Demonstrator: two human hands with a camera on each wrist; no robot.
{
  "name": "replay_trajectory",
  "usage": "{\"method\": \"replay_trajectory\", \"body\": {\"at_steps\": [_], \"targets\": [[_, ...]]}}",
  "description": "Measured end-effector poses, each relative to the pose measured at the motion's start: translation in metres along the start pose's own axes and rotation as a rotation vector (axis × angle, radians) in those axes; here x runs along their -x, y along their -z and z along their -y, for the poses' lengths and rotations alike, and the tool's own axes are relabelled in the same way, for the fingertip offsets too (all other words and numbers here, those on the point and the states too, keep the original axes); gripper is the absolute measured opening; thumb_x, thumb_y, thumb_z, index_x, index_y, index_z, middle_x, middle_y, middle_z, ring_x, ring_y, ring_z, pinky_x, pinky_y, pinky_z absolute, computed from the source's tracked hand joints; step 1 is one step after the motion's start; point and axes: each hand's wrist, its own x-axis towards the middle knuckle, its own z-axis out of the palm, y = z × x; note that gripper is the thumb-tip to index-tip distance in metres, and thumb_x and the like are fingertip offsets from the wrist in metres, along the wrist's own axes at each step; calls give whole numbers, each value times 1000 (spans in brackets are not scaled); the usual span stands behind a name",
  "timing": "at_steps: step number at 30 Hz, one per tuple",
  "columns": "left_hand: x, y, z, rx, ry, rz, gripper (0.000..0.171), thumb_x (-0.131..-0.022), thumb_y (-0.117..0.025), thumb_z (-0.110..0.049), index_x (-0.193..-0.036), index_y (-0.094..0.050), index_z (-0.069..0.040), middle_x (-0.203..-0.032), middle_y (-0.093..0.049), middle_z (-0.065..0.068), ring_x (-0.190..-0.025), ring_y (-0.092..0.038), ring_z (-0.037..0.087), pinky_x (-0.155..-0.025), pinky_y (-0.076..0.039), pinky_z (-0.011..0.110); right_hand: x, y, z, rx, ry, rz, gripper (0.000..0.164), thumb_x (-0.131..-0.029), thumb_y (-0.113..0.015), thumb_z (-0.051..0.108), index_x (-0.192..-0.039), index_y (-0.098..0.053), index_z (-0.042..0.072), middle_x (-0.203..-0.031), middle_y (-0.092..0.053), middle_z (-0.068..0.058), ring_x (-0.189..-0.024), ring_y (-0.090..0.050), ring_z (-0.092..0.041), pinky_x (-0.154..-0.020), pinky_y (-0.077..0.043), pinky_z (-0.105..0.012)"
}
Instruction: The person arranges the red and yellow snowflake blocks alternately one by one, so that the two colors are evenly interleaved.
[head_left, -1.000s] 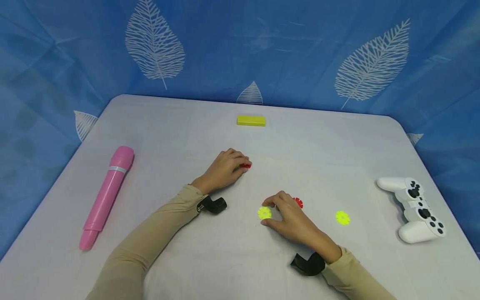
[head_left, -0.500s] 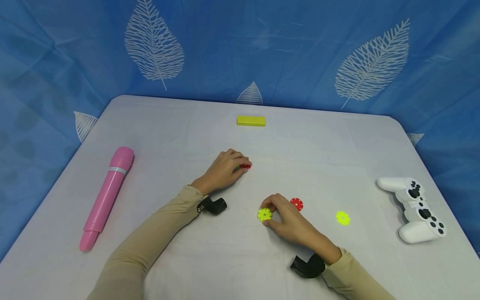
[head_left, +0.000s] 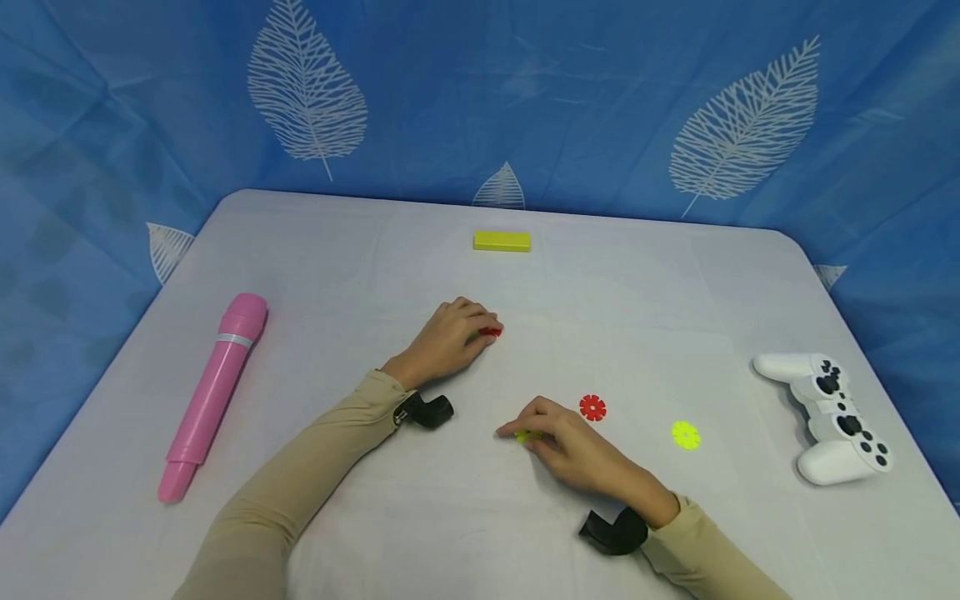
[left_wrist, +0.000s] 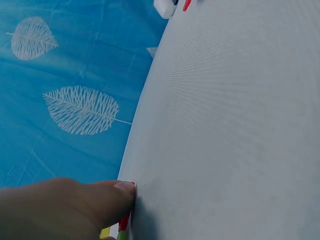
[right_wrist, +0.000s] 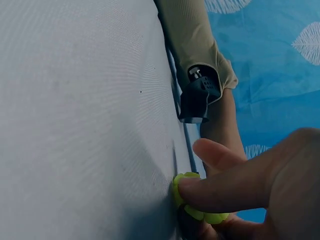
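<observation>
In the head view, a white worktop (head_left: pixel 420 525) stands in front of a blue cloth (head_left: pixel 480 92) printed with pale leaves. The left hand (head_left: pixel 447 340), left of the middle, has its fingers curled around a red piece (head_left: pixel 491 332), mostly hidden, whose edge shows at the fingertips. Nearer and to the right, the right hand (head_left: pixel 573 444) pinches a yellow disc (head_left: pixel 527 436) at its thumb, its index finger reaching out to the left past the disc. A red disc (head_left: pixel 592 407) lies just beyond the right hand, and another yellow disc (head_left: pixel 686 435) lies to its right. A white game controller (head_left: pixel 834 421) is at the far right side, a pink microphone (head_left: pixel 217 392) at the left, and a yellow block (head_left: pixel 502 242) near the far edge. In the left wrist view, the thumb presses the red piece, with a bit of green (left_wrist: pixel 121 235) just below it. In the right wrist view, the thumb lies against the notched yellow disc, with fingers behind it, close to the worktop.
</observation>
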Motion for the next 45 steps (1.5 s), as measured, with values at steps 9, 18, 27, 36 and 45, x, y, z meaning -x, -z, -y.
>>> {"method": "replay_trajectory", "body": {"at_steps": [9, 18, 27, 36, 45], "targets": [[1, -1, 0, -8, -4, -9, 20, -89, -57, -23, -105, -68, -18, -110, -64, 0, -103, -53, 20, -83, -42, 37, 0, -3, -1, 35, 54, 8, 27, -84, -57, -1, -102, -68, 15, -95, -56, 5, -88, -52, -6, -75, -43, -20], [2, -2, 0, 1, -7, -7, 20, -89, -57, -24, -105, -68, -18, -111, -64, 0, -103, -52, 19, -84, -41, 37, 1, -4, 0, 14, 8, -2, 25, -84, -60, 2, -101, -69, 16, -95, -57, 7, -83, -52, -3, -70, -43, -19], [2, -2, 0, -2, -4, -3, 20, -89, -57, -24, -106, -67, -19, -112, -63, -1, -103, -52, 19, -84, -42, 37, 1, -4, -1, -2, 41, -9, 23, -82, -62, 3, -99, -70, 16, -93, -62, 8, -84, -54, -3, -71, -44, -19], [3, -4, 1, 0, -9, -13, 20, -89, -57, -24, -105, -68, -18, -110, -64, -1, -102, -52, 19, -85, -41, 38, -1, -4, -4, -97, -32, -33, 21, -82, -63, 6, -95, -71, 21, -92, -66, 10, -83, -57, -4, -71, -44, -19], [2, -3, 1, -2, -9, -16, 20, -89, -57, -24, -104, -68, -18, -110, -64, -1, -102, -53, 19, -84, -42, 37, -3, -2, -1, -160, -201, -150, 17, -80, -67, 11, -92, -72, 23, -93, -67, 10, -89, -59, -6, -78, -46, -21]]}}
